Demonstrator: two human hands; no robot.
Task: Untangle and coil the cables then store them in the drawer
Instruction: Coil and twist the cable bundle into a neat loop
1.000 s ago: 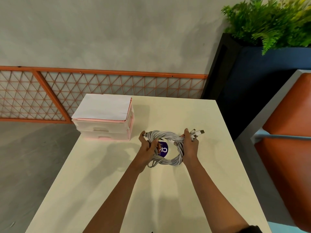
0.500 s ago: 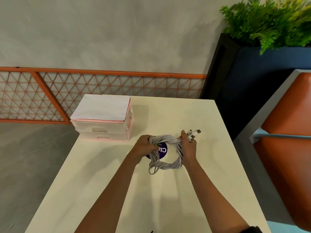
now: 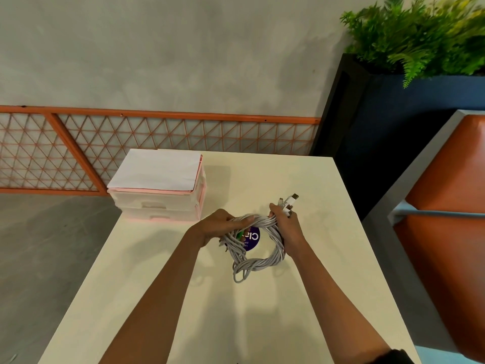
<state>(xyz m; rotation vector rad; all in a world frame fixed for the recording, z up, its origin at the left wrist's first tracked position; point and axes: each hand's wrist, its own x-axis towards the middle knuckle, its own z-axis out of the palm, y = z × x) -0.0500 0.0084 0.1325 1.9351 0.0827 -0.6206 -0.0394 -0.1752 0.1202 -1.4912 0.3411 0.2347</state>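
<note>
A coil of white cables [image 3: 262, 261] hangs in a loop above the middle of the cream table [image 3: 162, 298]. My left hand [image 3: 217, 227] grips the loop's upper left side. My right hand [image 3: 287, 227] grips its right side, and several white plug ends [image 3: 290, 202] stick up out of that fist. A small pink and white drawer unit [image 3: 160, 203] with two shut drawers stands at the table's far left corner, a white sheet on top of it.
A round purple sticker [image 3: 250, 237] on the table shows through the loop. An orange lattice fence [image 3: 157, 135] runs behind the table. A dark planter with green ferns [image 3: 409, 43] and an orange seat [image 3: 446, 206] stand to the right.
My left hand has turned over the top of the coil and closed in toward my right hand. The loop is now squeezed narrower and hangs lower.
</note>
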